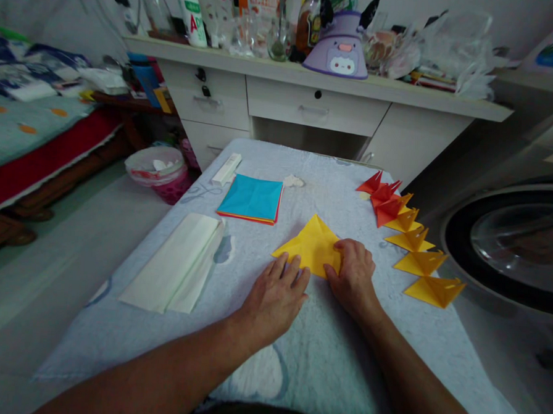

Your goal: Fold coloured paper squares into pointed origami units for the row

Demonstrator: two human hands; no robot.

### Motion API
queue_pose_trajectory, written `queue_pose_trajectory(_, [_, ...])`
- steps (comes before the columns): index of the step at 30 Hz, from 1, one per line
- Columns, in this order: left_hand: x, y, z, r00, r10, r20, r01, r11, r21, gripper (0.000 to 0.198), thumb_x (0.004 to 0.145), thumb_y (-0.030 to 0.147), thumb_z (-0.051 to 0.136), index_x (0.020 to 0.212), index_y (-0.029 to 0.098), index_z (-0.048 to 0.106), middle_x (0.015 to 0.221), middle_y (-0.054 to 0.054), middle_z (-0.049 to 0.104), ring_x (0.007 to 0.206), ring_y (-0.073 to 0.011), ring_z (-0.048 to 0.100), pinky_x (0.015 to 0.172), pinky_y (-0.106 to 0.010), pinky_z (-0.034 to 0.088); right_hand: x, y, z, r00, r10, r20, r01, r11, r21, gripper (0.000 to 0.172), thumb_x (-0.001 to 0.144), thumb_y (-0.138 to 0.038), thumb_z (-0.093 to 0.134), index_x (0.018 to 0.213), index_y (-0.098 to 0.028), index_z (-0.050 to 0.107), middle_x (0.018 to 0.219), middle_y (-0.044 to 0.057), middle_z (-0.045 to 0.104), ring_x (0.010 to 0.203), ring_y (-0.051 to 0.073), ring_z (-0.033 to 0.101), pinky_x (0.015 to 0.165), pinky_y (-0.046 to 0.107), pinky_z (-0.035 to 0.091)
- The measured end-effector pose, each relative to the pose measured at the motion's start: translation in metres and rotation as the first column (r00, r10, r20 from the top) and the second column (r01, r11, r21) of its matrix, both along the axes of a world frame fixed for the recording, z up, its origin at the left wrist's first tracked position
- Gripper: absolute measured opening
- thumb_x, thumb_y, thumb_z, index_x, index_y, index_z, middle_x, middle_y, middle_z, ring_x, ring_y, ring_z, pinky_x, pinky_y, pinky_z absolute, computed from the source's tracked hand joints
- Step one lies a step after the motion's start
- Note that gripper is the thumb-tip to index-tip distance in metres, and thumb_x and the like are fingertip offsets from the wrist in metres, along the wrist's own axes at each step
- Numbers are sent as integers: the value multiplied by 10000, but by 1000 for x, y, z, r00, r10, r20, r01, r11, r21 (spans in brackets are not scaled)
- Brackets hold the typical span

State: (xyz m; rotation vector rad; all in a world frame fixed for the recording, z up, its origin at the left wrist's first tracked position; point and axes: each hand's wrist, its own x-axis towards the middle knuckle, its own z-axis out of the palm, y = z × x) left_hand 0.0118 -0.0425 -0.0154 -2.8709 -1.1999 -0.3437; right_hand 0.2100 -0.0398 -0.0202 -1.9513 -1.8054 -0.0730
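Observation:
A yellow sheet of origami paper [315, 246], partly folded with a point toward the far side, lies on the cloth-covered table. The fingers of my left hand [279, 293] rest flat and spread along its near left edge. At the sheet's right corner, my right hand [354, 274] pinches the paper between thumb and fingers. Beyond my left hand sits a stack of square paper [250, 197], blue on top with red and yellow edges below. To the right, several folded yellow paper pieces [422, 263] and red paper pieces [383, 193] stand in a row.
A folded white paper sheet [174, 260] lies at the table's left, with a small white box [227, 169] farther back. A crumpled tissue [293, 181] is near the stack. Behind stands a white drawer cabinet [316, 101]; a pink bin [173, 189] is at left, a washing machine [504, 188] at right.

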Motion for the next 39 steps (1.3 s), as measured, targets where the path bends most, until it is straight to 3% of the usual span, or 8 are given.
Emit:
queue_pose_trajectory(3, [0, 0, 2, 1000, 4, -1, -4, 1000, -10, 404, 925, 368, 529, 1296, 206, 535, 1404, -120, 508, 1309, -329, 449, 1026, -465, 441, -6, -1, -1, 998, 52, 25, -53, 998, 33, 473, 802, -303, 580, 1234, -153, 462, 1240, 161, 533, 1128, 327, 461, 955, 472, 348])
queue_pose_trajectory(10, [1, -1, 0, 1000, 14, 19, -14, 1000, 13, 423, 906, 348, 560, 1290, 173, 534, 1389, -137, 526, 1277, -337, 482, 1015, -479, 445, -13, -4, 2, 995, 66, 79, -62, 996, -59, 654, 828, -471, 538, 1361, -131, 375, 1299, 210, 494, 1177, 376, 425, 996, 540, 299])
queue_pose_trajectory(21, [3, 2, 6, 1000, 23, -5, -23, 999, -32, 452, 878, 352, 602, 1258, 112, 560, 1391, -153, 539, 1283, -342, 484, 1027, -459, 447, 33, -3, 7, 997, 82, 14, -74, 952, -298, 917, 755, -515, 620, 1491, -164, 199, 1483, 199, 349, 1366, 394, 305, 1080, 590, 254])
queue_pose_trajectory(32, [1, 2, 5, 992, 120, 44, -120, 993, 13, 410, 858, 324, 620, 1185, 80, 588, 1312, -203, 576, 1227, -329, 522, 992, -448, 462, 56, -5, 17, 983, 174, -53, -180, 888, -423, 931, 715, -407, 635, 1500, -149, 206, 1519, 205, 317, 1411, 365, 278, 1113, 549, 274])
queue_pose_trajectory(36, [0, 7, 14, 994, 92, 62, -90, 995, -35, 253, 873, 302, 595, 1067, 142, 620, 1197, -150, 623, 1126, -294, 560, 929, -450, 484, 59, -3, 23, 959, 208, -192, -267, 890, -369, 903, 671, -289, 599, 1483, -155, 227, 1493, 201, 350, 1389, 343, 323, 1105, 523, 296])
queue_pose_trajectory(39, [-1, 12, 21, 995, 71, 74, -66, 996, -67, 152, 882, 288, 576, 975, 177, 625, 1071, -98, 642, 1039, -273, 567, 875, -443, 493, 55, -1, 31, 914, 192, -356, -298, 915, -271, 721, 679, -252, 553, 1374, -187, 373, 1444, 158, 407, 1344, 308, 383, 1082, 494, 338])
